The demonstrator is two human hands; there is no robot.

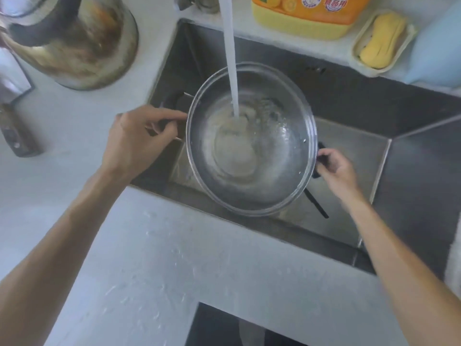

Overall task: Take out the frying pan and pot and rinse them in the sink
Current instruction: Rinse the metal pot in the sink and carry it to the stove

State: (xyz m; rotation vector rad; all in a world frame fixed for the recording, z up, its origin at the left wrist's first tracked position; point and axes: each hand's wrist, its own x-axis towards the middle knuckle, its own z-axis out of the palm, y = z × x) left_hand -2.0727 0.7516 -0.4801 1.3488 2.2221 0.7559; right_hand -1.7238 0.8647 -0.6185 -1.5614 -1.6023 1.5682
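Steel pot [249,156] under water stream [230,58], detergent bottle [304,13] behind.

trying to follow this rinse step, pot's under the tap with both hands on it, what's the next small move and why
Probably tilt and swirl the round steel pot: the water stream already pools inside, and the left hand and right hand grip its side handles.
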